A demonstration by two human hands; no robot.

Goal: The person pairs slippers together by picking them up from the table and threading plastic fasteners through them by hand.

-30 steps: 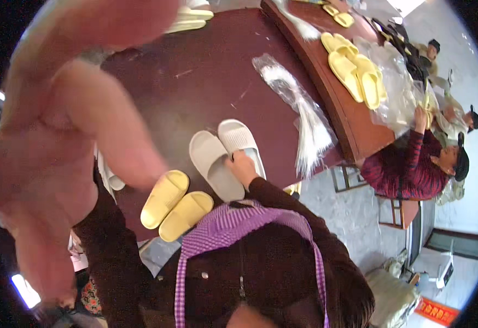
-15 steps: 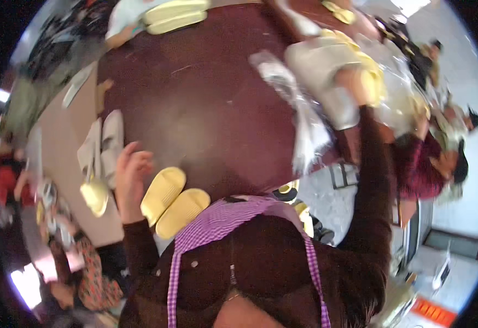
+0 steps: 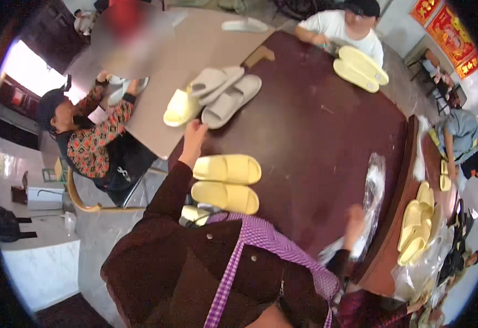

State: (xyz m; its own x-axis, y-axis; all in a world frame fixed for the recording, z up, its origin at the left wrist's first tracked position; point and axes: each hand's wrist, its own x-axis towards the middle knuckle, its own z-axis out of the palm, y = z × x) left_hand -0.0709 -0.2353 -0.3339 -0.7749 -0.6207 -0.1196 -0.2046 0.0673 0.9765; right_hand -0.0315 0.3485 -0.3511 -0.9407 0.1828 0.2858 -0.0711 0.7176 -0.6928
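Note:
My left hand (image 3: 194,140) reaches across the table's left side, fingers curled together at the near end of a grey slipper (image 3: 232,103). Another grey slipper (image 3: 217,81) lies beside it, next to a pale yellow slipper (image 3: 181,107). Just nearer to me, a pair of yellow slippers (image 3: 227,183) lies side by side at the table edge. My right hand (image 3: 354,223) is smeared by motion over the table's right part, close to clear plastic bags (image 3: 374,188). I cannot make out its fingers or anything in them.
Across the dark red table (image 3: 315,147), a person in white (image 3: 334,27) holds a yellow slipper pair (image 3: 361,68). At left, a person in a patterned top (image 3: 99,136) handles grey footwear. More yellow slippers (image 3: 414,224) lie beyond a raised wooden edge (image 3: 395,213) on the right.
The view has swung left. My left hand has gone from open above the table to the grey slipper's end. My right hand has left the slippers at the right and is near the plastic bags.

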